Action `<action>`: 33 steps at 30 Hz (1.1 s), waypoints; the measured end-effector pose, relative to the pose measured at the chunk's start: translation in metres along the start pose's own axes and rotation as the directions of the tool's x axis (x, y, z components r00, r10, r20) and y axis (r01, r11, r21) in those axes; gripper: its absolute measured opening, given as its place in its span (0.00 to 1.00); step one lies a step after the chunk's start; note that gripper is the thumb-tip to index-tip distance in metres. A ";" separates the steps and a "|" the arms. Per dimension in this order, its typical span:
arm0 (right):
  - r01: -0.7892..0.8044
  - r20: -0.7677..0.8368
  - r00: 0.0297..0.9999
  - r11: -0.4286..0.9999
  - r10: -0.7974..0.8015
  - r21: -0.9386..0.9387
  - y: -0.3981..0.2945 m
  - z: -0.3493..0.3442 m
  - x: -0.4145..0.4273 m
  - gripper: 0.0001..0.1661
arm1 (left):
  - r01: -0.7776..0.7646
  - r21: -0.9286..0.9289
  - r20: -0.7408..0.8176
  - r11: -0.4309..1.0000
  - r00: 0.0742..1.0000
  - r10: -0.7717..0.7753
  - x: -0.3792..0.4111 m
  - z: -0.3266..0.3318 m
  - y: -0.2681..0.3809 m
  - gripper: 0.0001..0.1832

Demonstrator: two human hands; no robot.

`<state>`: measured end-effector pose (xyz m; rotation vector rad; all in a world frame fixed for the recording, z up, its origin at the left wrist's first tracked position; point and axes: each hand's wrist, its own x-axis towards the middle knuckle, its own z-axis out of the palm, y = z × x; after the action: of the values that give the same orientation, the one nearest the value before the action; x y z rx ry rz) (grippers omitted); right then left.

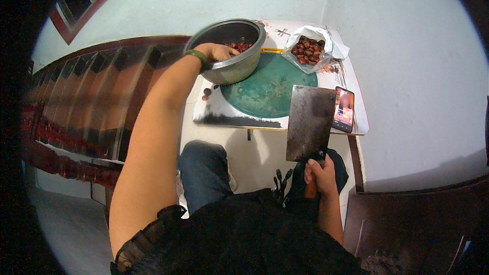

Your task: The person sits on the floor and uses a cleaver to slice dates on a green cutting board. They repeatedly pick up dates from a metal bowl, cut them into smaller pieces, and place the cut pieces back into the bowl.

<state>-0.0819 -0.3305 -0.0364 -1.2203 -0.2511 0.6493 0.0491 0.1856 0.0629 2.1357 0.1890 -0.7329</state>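
My left hand [218,52], with a green bangle at the wrist, reaches over the near rim into a deep metal pot [233,73]. Its fingertips are hidden inside, beside reddish-brown nuts [241,47] that look like chestnuts. In my right hand [321,173] is a cleaver [310,122], gripped by its wooden handle, its broad dark blade upright near the table's front edge. A round green cutting board [273,88] lies partly under the pot. Behind it to the right, an open plastic bag [300,65] holds glossy brown chestnuts [307,49].
A phone [344,110] with a lit screen lies right of the blade. Two small round brown things [206,92] sit at the table's left. The small table [244,121] stands near a wall [405,65]; a dark red wooden bench or railing [103,91] runs along the left.
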 end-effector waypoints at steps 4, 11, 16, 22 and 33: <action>0.010 0.037 0.999 1.000 -0.010 -0.012 -0.002 0.000 0.000 0.10 | -0.059 -0.009 -0.179 0.998 0.982 0.056 -0.011 -0.005 0.010 0.16; 0.023 -0.044 0.999 0.997 -0.020 0.071 -0.001 0.001 -0.003 0.09 | -0.293 0.208 -0.402 0.933 0.844 0.355 -0.054 -0.015 0.091 0.16; 0.030 -0.066 0.998 0.984 -0.019 0.177 -0.003 -0.002 -0.004 0.09 | -0.486 0.501 -0.188 0.716 0.746 0.639 -0.038 0.047 0.144 0.17; 0.026 -0.083 0.996 0.979 -0.009 0.201 -0.002 -0.005 -0.006 0.09 | -0.104 0.835 -0.209 0.540 0.849 0.486 0.036 0.133 0.096 0.19; 0.023 -0.053 0.999 0.975 -0.012 0.220 -0.002 -0.007 -0.005 0.09 | 0.139 0.893 -0.346 0.429 0.821 0.454 0.037 0.151 0.066 0.32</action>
<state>-0.0816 -0.3393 -0.0361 -1.0185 -0.1421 0.6129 0.0387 0.0234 0.0163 3.3413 -0.1966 0.0320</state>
